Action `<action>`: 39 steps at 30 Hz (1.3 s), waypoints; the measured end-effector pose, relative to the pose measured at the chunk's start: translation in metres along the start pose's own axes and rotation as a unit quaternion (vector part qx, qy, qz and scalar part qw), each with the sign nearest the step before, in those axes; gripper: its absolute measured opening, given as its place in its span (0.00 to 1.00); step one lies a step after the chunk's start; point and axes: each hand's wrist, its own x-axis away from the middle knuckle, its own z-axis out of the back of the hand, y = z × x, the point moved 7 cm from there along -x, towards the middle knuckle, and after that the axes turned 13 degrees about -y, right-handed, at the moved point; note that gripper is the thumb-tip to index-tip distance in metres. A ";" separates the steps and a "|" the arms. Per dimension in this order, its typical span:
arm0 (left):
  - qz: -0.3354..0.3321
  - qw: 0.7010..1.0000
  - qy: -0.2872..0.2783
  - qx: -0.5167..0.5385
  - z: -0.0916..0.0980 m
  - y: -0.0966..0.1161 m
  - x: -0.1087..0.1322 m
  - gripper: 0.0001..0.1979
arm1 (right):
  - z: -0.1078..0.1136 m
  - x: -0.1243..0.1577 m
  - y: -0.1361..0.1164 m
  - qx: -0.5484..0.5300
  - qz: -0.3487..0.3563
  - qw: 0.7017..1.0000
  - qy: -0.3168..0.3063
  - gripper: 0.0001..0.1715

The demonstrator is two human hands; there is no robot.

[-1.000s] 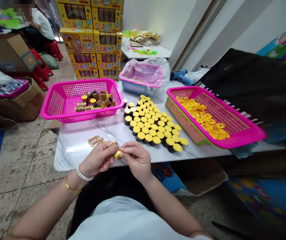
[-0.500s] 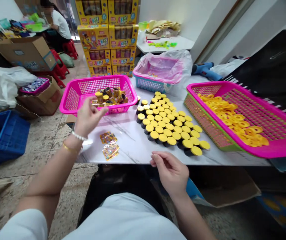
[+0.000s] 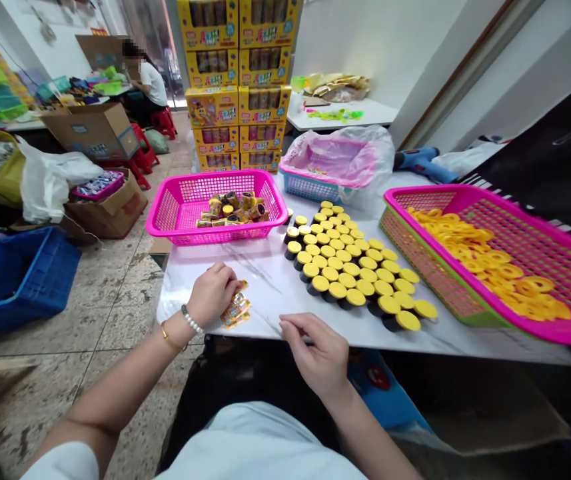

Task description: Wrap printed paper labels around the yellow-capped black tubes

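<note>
The white marble-patterned table (image 3: 265, 280) carries a pink mesh basket (image 3: 175, 210) at far left, a bag-lined blue basket (image 3: 310, 189) behind, and a pink-over-green basket (image 3: 415, 257) along the right. Between them stands a tight block of yellow-lidded black jars (image 3: 350, 267); a small stack of stickers (image 3: 236, 309) lies near the front edge.

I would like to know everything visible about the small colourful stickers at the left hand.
The stickers are a small fanned pile of glossy printed slips, mostly orange and yellow; the print is too small to read. They lie flat on the white marbled table near its front edge. The left hand covers their left part, fingertips touching them.
</note>
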 end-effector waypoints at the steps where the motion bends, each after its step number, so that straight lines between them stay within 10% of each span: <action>1: -0.016 0.999 0.026 0.026 0.005 0.008 0.005 0.06 | -0.002 0.000 0.004 -0.037 -0.032 0.999 0.000 0.07; 8: -0.085 0.969 0.098 0.212 -0.005 0.066 0.041 0.04 | -0.032 -0.006 0.022 -0.317 -0.188 0.926 -0.078 0.21; 17: 0.015 0.883 0.070 0.463 -0.040 0.058 0.035 0.10 | -0.022 0.001 0.041 -0.382 -0.247 0.891 -0.001 0.22; 24: 0.119 0.730 -0.061 0.670 -0.076 0.054 0.030 0.21 | -0.010 -0.007 0.041 -0.318 -0.223 0.922 -0.009 0.16; 28: 0.102 0.750 -0.062 0.651 -0.073 0.049 0.021 0.18 | -0.003 -0.011 0.038 -0.237 -0.205 0.949 -0.033 0.16; 34: 0.060 0.829 0.104 0.546 -0.047 0.047 0.034 0.11 | -0.010 0.004 0.050 -0.263 -0.279 0.923 -0.021 0.24; 39: 0.056 0.837 0.046 0.543 -0.055 0.054 0.031 0.12 | -0.012 0.003 0.049 -0.239 -0.256 0.936 -0.020 0.26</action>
